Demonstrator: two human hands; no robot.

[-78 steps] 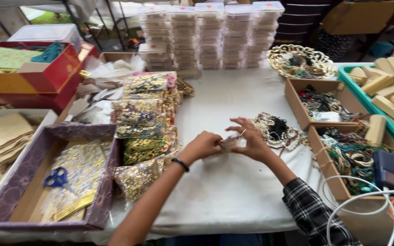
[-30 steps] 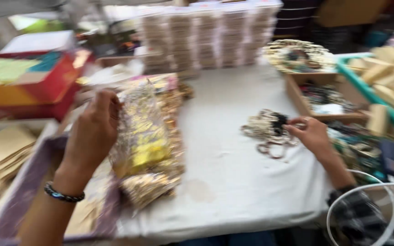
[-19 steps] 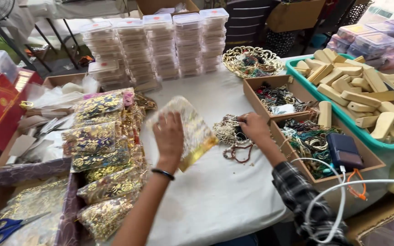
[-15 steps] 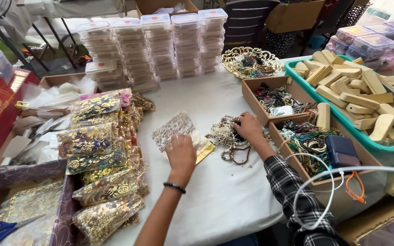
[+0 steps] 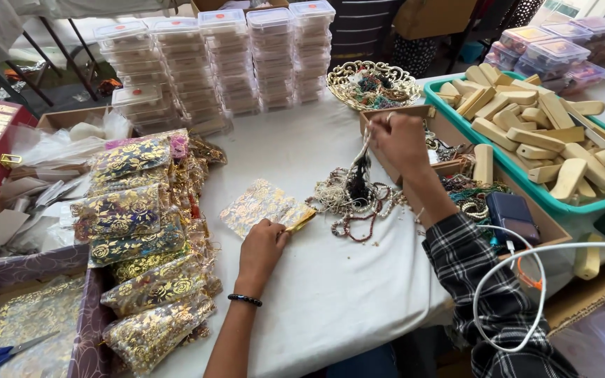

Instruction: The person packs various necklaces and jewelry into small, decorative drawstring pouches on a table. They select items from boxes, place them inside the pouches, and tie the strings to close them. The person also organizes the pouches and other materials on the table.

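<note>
My left hand (image 5: 261, 245) rests on the white tablecloth (image 5: 330, 294) and pinches the near edge of a flat sheer pouch with gold flower print (image 5: 264, 205). My right hand (image 5: 398, 142) is raised above a heap of beaded necklaces (image 5: 351, 199) and lifts a strand out of it by its top end, the beads hanging down to the heap. A dark bracelet sits on my left wrist; a plaid sleeve covers my right forearm.
Filled gold-print pouches (image 5: 141, 238) lie stacked at the left. Stacks of clear plastic boxes (image 5: 211, 63) stand at the back, beside a gold filigree bowl (image 5: 372, 84). Cardboard trays of jewellery (image 5: 470, 189) and a teal tray of wooden pieces (image 5: 540, 140) sit at the right. A white cable (image 5: 519, 280) loops near my right arm.
My left hand has laid the pouch flat on the cloth. My right hand has risen from the bead heap, pulling a strand upward.
</note>
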